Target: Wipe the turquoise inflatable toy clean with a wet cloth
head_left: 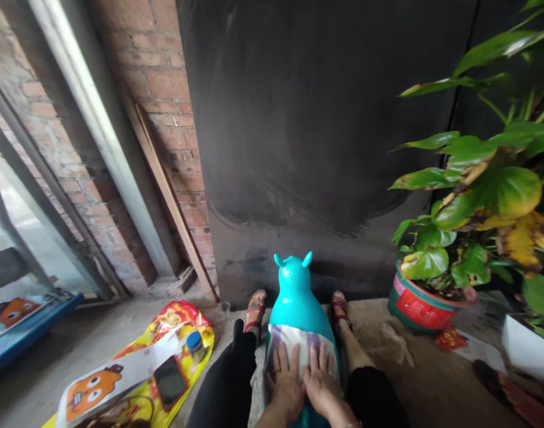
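Note:
Between my legs stands a teal, shiny animal-shaped toy [293, 303] with two small ears, facing away from me. Across its back lies a white and purple sheet [293, 336]; whether it is cloth or paper I cannot tell. My left hand [287, 377] rests flat on the sheet with its fingers stretched forward. Beside it my right hand [320, 374] lies flat too, fingers extended and a ring on one of them. Both palms press on the sheet and hide its near part, and neither hand grasps anything.
Left of my leg, a yellow and red plastic sheet [204, 348] bears a phone [170, 382], a blue-capped jar [195, 346] and a white bag with an orange cartoon face [93, 392]. A dark panel [316, 148] stands ahead. At right are a potted plant [425, 306] and a white planter [528, 351].

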Demonstrator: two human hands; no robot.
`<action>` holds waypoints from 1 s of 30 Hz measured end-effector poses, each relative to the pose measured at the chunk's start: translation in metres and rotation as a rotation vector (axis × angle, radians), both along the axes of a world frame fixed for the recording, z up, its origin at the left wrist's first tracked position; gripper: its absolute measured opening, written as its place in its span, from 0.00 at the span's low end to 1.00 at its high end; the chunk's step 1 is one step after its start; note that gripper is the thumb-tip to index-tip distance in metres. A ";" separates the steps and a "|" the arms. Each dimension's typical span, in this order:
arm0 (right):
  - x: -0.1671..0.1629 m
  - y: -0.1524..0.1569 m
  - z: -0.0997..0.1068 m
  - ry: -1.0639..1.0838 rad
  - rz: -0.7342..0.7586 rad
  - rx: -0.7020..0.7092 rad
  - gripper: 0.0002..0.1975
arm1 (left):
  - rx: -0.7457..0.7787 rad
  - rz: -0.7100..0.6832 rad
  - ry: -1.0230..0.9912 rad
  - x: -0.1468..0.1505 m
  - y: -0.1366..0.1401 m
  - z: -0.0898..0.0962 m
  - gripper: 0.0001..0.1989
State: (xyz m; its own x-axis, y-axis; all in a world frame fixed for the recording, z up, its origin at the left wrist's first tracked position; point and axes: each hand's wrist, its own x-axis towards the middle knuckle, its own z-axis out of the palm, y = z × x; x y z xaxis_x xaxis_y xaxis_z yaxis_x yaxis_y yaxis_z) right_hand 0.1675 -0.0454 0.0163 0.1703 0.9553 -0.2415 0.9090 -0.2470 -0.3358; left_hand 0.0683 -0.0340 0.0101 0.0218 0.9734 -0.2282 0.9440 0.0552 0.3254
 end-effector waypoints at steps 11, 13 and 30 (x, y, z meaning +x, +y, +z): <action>0.004 0.003 -0.013 -0.056 -0.024 -0.017 0.32 | 0.092 -0.058 -0.109 -0.004 0.006 -0.040 0.31; 0.005 0.004 -0.018 -0.073 -0.007 0.003 0.31 | 0.082 -0.068 -0.137 -0.004 0.004 -0.038 0.32; 0.027 0.109 -0.035 -0.079 -0.109 0.083 0.29 | 0.114 -0.105 -0.115 0.019 0.099 -0.027 0.32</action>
